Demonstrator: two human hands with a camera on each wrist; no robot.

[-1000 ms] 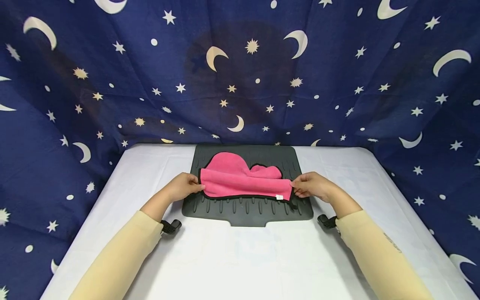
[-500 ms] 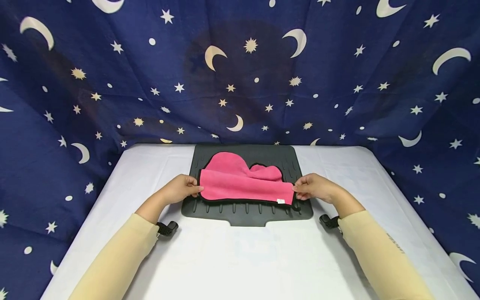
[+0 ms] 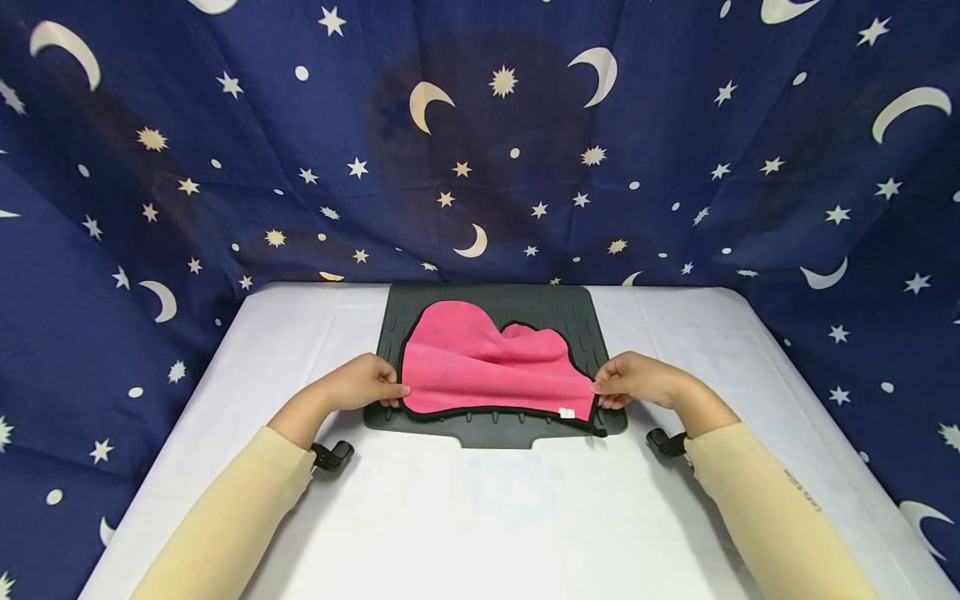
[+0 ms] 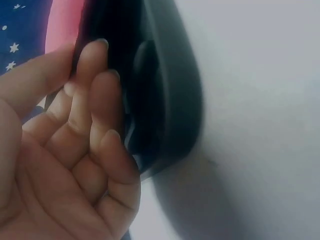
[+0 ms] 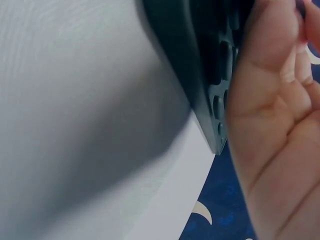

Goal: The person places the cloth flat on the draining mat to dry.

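Head view: shows a black-edged pink cloth (image 3: 480, 358) over a dark grey ribbed mat (image 3: 495, 433) at the far side of the table (image 3: 495, 517). Pinches the left edge in the left hand (image 3: 363, 385) and the right edge in the right hand (image 3: 645, 382), each in a thumb-and-finger grip. Differs from half a second ago by a near edge drawn closer to the mat's front, a folded-looking band opened out and a white label (image 3: 567, 413) carried forward. Suggests, in judgement, a fuller spread, incomplete given creases across the middle.

Nothing is readable, the lettering (image 3: 802, 490) on the right sleeve (image 3: 768, 517) included.
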